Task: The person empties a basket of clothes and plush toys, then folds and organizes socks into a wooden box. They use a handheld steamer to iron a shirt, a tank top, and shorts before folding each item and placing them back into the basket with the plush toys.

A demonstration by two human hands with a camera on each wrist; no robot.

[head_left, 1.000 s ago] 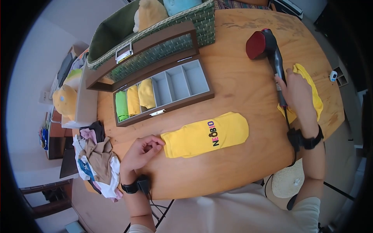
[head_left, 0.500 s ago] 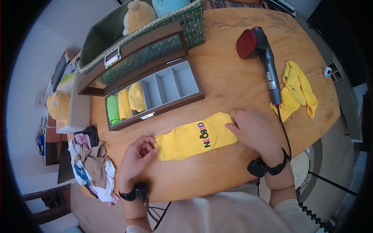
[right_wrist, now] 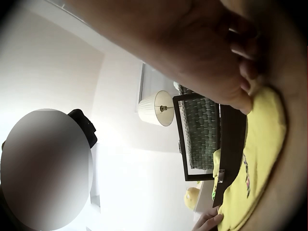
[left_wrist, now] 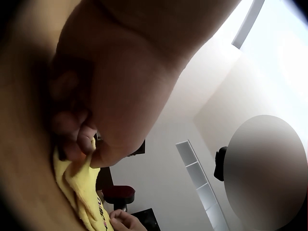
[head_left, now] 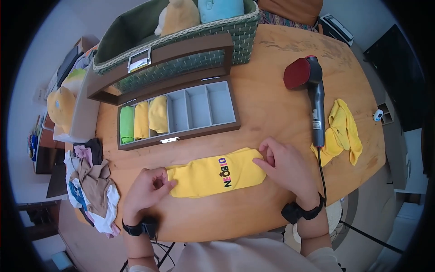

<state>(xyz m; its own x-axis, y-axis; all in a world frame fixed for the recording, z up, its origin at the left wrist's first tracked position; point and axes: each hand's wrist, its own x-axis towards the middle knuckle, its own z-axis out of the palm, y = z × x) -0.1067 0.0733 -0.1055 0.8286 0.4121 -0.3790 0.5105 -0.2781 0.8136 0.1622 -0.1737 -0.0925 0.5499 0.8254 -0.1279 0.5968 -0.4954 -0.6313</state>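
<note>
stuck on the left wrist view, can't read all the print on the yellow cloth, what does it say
Observer: The head view shows NEOBIO printed on the yellow cloth.
Operator: any container past its far edge
Observer: Yes, a brown box with its lid raised.
Operator: and what's left of the left hand
Observer: A heap of clothes.
</note>
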